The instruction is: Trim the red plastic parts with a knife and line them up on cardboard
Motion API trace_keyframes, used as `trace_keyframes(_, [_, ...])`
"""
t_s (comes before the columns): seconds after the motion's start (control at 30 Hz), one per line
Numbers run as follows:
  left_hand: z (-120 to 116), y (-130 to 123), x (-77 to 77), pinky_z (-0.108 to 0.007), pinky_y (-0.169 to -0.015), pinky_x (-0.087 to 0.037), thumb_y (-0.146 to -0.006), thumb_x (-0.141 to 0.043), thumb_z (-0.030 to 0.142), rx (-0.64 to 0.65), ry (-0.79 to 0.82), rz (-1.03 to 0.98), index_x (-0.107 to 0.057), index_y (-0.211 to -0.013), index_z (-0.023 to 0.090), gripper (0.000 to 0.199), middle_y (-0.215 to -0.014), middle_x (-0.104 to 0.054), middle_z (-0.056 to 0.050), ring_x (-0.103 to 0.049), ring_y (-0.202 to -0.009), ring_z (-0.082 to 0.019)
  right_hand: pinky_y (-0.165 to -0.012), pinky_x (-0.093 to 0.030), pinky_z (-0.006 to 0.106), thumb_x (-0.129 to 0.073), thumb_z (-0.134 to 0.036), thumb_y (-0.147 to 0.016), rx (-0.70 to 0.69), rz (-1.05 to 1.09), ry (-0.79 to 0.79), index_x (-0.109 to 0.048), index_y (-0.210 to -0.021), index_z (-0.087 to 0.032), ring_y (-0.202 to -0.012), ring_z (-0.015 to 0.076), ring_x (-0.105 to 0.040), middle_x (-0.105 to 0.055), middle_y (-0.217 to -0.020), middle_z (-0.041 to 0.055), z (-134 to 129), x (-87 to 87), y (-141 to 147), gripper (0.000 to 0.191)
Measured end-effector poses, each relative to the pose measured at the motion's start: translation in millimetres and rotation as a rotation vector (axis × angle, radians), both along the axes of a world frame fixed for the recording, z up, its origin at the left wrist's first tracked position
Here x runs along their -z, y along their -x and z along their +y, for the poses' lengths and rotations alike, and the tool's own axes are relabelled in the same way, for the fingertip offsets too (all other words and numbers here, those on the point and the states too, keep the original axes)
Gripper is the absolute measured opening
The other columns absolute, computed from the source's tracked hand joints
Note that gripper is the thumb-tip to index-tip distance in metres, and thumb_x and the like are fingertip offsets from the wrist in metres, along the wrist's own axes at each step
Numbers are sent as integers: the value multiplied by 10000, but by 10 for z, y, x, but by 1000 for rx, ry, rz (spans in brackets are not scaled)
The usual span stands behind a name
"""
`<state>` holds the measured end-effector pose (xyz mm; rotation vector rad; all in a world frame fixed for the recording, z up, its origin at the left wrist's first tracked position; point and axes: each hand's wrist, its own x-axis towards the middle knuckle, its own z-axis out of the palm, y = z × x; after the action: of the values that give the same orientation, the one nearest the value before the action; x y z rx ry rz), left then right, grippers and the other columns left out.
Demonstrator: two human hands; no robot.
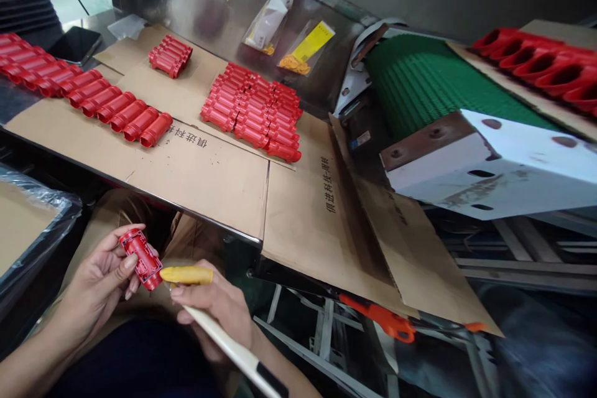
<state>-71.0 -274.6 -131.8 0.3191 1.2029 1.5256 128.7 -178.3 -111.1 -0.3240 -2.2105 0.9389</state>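
My left hand (pixel 105 273) grips a red plastic tube fitting (pixel 142 258), held tilted above my lap, its ribbed end upward and thumb pressed on its side. Close beside its lower end, my right hand (pixel 217 301) is closed around a slim white-handled tool (pixel 224 339) with a black band toward its rear. A yellow finger cot (pixel 186 275) covers the right index finger, whose tip is at the fitting's edge; I cannot tell whether they touch. The tool's working tip is too small to make out.
Red fittings stand in a row (pixel 112 106), a block (pixel 252 109) and a small group (pixel 170 56) on cardboard (pixel 214 180). Behind lie bags of yellow finger cots (pixel 296 63) and a phone (pixel 74 45). A green conveyor (pixel 415 81) juts in rightward. A plastic-lined box (pixel 28 224) stands left.
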Motion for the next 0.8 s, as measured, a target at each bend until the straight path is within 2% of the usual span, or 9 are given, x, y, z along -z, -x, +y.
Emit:
trace_keyframes(0.13, [-5,4,-17,-196,-541,-488,-897,-861,401,41,34,-33,-705,-1386,255,534,-941,-763,-56,-580,-616,-101,-840,-689,338,-644,-281,-1105,-39,169,144,-730,-1249,-207,-977,208,-797,-823,-1069,102,-10,-18,21,183])
trace_keyframes(0.23, [9,-12,-64,-202,-556,-473,-877,-878,426,42,54,-30,-720,-1384,257,558,-951,-766,-66,-586,-646,-111,-823,-685,322,-673,-224,-1088,-68,143,87,-732,-1311,-204,-953,194,-795,-818,-1161,108,-23,-28,28,231])
trace_keyframes(0.37, [34,-48,-151,-211,-573,-454,-845,-905,462,18,94,-23,-735,-1368,247,591,-931,-763,-68,-607,-693,-130,-841,-683,326,-640,-223,-1108,-95,133,59,-701,-1378,-184,-988,204,-796,-820,-1183,117,-25,-8,26,280])
trace_keyframes(0.57, [29,-52,-134,-222,-554,-434,-832,-915,457,16,92,-17,-731,-1369,243,607,-888,-758,-58,-581,-657,-127,-852,-678,323,-653,-224,-1104,-98,159,48,-700,-1303,-144,-995,194,-798,-824,-1135,127,6,-12,53,220])
trace_keyframes(0.67, [28,-55,-132,-228,-571,-443,-826,-917,469,30,126,-25,-729,-1371,216,630,-862,-757,-62,-596,-673,-138,-825,-677,310,-612,-224,-1124,-112,69,-36,-707,-1201,-130,-895,168,-768,-823,-1071,104,9,-55,49,155])
trace_keyframes(0.73, [32,-57,-155,-227,-586,-446,-835,-911,459,45,161,-57,-741,-1353,208,600,-880,-760,-68,-612,-697,-140,-739,-668,293,-578,-192,-1128,-126,-34,-119,-725,-1157,-134,-826,173,-741,-818,-1010,88,-5,-68,25,160])
trace_keyframes(0.8, [32,-56,-184,-211,-563,-430,-841,-906,442,59,171,-97,-755,-1334,211,565,-906,-766,-71,-596,-672,-121,-675,-661,296,-577,-194,-1116,-81,-102,-89,-736,-1174,-159,-807,193,-741,-815,-995,87,-25,-50,-15,173])
